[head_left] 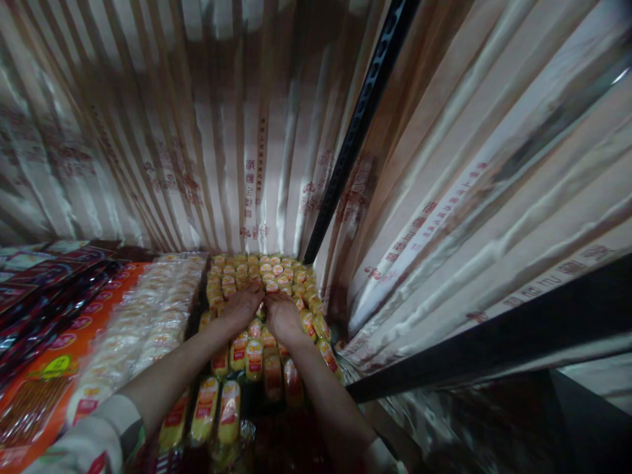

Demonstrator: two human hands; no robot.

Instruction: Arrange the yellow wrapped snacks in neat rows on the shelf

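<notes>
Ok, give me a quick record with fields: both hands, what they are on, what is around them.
left hand: palm down on the small yellow plastic packs with red labels
right hand: beside it on the same packs
grip: cannot tell, fingers blurred
left of stack: pale packs in clear wrap, then flat orange packets
behind: striped plastic curtain with red print
right: black perforated metal upright

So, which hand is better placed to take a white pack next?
Probably the left hand. It and the right hand both rest on the yellow packs, but the white packs lie on its side; the right would have to cross over.
</notes>
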